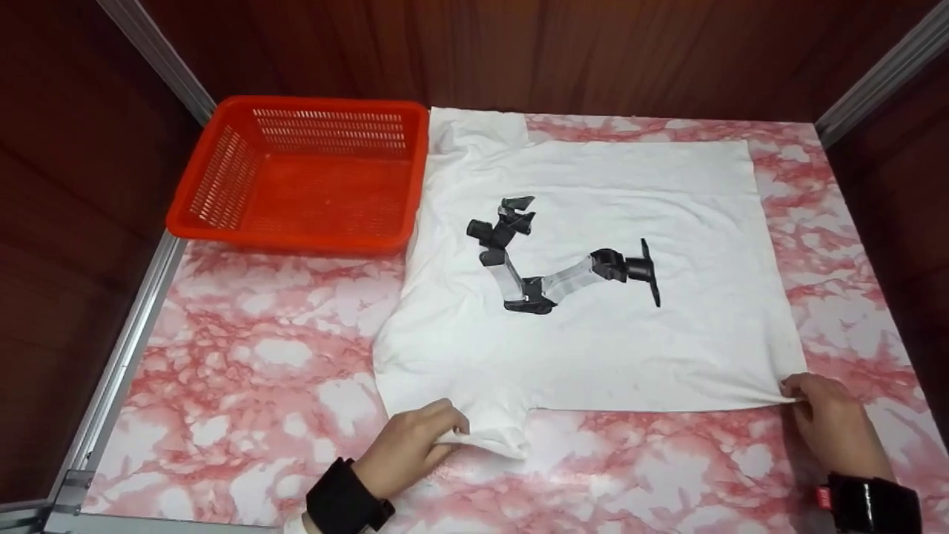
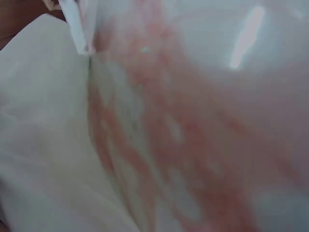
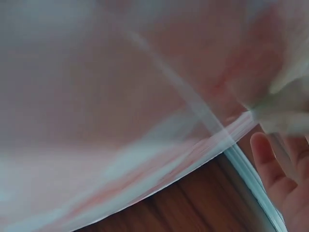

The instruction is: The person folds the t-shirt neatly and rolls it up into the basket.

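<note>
A white T-shirt (image 1: 667, 348) lies spread sideways over the table, a robot-arm print (image 1: 530, 293) in black and grey on its upper face. Its hem lies to the right, its neck end to the left beside the basket. My left hand (image 1: 415, 445) pinches the edge of the near sleeve (image 1: 493, 415). At the near hem corner, my right hand (image 1: 838, 426) pinches the cloth, and creases run from there into the shirt. White cloth (image 2: 43, 121) fills the left side of the left wrist view. The right wrist view shows fingers (image 3: 268, 162) beside blurred pale cloth.
A red plastic basket (image 1: 296, 241) with slotted walls stands at the back left, close against the shirt. The table (image 1: 259, 415) has a pink and white marbled top. Dark wooden panels (image 1: 593, 52) and metal rails (image 1: 133, 337) enclose it.
</note>
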Available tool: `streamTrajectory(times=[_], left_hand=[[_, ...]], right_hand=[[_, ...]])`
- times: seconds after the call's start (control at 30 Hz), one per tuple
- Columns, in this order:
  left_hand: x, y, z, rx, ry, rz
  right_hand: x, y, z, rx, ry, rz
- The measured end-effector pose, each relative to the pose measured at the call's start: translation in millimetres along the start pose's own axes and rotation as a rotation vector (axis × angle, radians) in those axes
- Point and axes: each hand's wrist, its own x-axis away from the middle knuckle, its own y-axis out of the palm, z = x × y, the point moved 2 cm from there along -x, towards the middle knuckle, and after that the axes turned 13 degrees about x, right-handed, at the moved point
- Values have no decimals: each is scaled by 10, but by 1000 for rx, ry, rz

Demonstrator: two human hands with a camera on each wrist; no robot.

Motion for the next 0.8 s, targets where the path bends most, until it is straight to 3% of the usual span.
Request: streamTrajectory(times=[0.27,0.43,0.53,0.67,0.8], left_hand=[[130,133,41,55,-49,-60],[99,75,50,73,-1,-75],[-18,-54,43,21,27,-58],[-302,-311,29,-82,1,-42],[-638,-593,5,-184,1,-40]], right_hand=[[105,-83,62,40,154,-131],[163,-137,117,70,231,-185],[147,-182,137,50,264,-182],[1,-245,164,33,265,-132],[-248,-293,184,24,178,-30]])
